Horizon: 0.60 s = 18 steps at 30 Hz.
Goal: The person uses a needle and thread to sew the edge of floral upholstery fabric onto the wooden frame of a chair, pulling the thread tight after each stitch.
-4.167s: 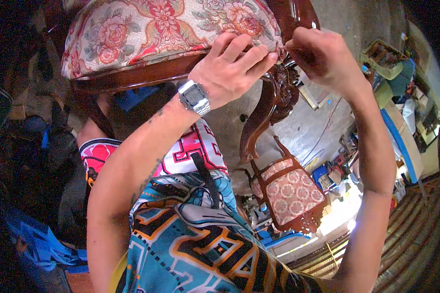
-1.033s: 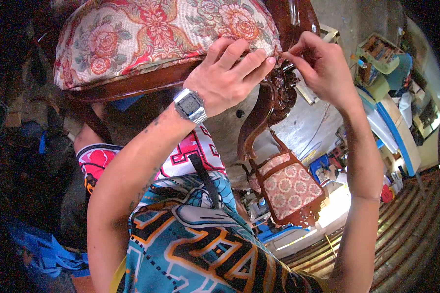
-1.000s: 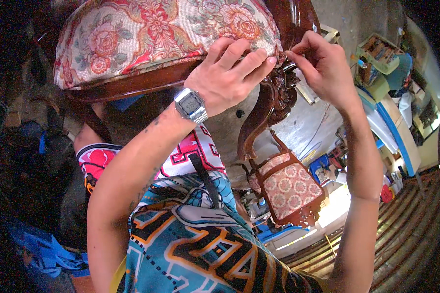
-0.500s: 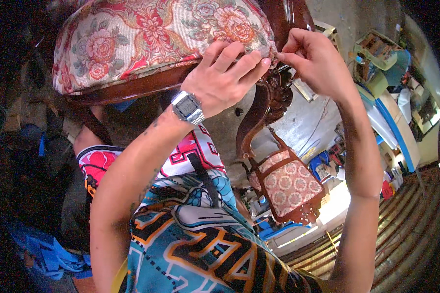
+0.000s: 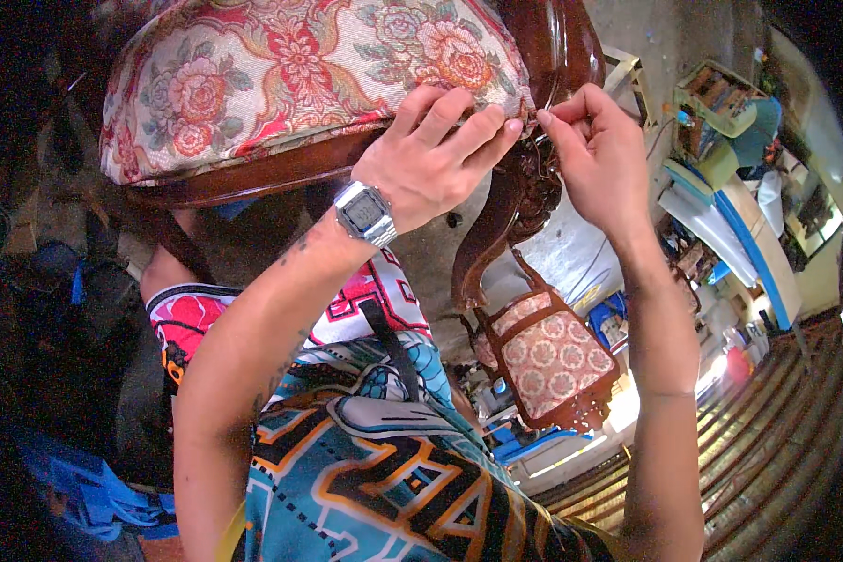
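A floral upholstered seat cushion (image 5: 304, 66) on a glossy dark wooden chair frame (image 5: 234, 181) fills the top of the view. My left hand (image 5: 436, 155), with a silver watch on the wrist, has its fingers bent onto the cushion's lower edge at the right corner. Just right of it, my right hand (image 5: 595, 159) pinches at that corner; whatever sits between thumb and forefinger is too small to make out, perhaps fabric or thread. Below that corner runs a carved, curved chair leg (image 5: 482, 234).
Below lies another wooden chair with pink patterned upholstery (image 5: 557, 365). At the right are stacked bins (image 5: 717, 98), a blue-edged board (image 5: 759, 253) and assorted clutter. Blue sheeting (image 5: 94, 478) lies at the lower left. Grey concrete floor (image 5: 590, 239) shows behind the leg.
Both hands have shifted slightly down in the view. Over the last half second my right hand has moved down and tilted, its thumb and forefinger still at the cushion corner.
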Tool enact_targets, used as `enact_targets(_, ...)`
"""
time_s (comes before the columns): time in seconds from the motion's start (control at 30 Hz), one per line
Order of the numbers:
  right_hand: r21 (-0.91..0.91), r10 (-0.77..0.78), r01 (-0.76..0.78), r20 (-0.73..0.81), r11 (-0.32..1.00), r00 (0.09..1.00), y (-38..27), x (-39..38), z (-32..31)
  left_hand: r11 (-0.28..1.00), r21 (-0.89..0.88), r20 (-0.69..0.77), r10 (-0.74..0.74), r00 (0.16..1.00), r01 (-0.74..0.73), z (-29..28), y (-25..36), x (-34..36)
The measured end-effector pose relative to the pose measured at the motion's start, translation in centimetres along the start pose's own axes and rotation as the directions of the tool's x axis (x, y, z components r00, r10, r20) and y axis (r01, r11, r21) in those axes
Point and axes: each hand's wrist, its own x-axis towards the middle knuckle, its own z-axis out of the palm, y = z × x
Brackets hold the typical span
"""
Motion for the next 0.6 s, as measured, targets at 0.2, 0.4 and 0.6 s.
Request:
enact_targets(0.2,-0.002,-0.087,0.087,0.013,0.996,0.996,1.8,0.5,-0.6,1.0,-0.01,0.005,0.016,1.0,-0.016,0.0,0.0,0.1)
enact_targets(0.4,0.03,-0.181,0.182,-0.035,0.983,0.983,2.1,0.5,-0.2,1.0,-0.014,0.006,-0.001,1.0,0.001,0.1,-0.1,0.1)
enact_targets(0.6,0.079,-0.217,0.224,-0.095,0.971,0.972,2.8,0.4,0.2,1.0,-0.016,0.004,-0.008,1.0,0.008,0.1,0.0,0.2)
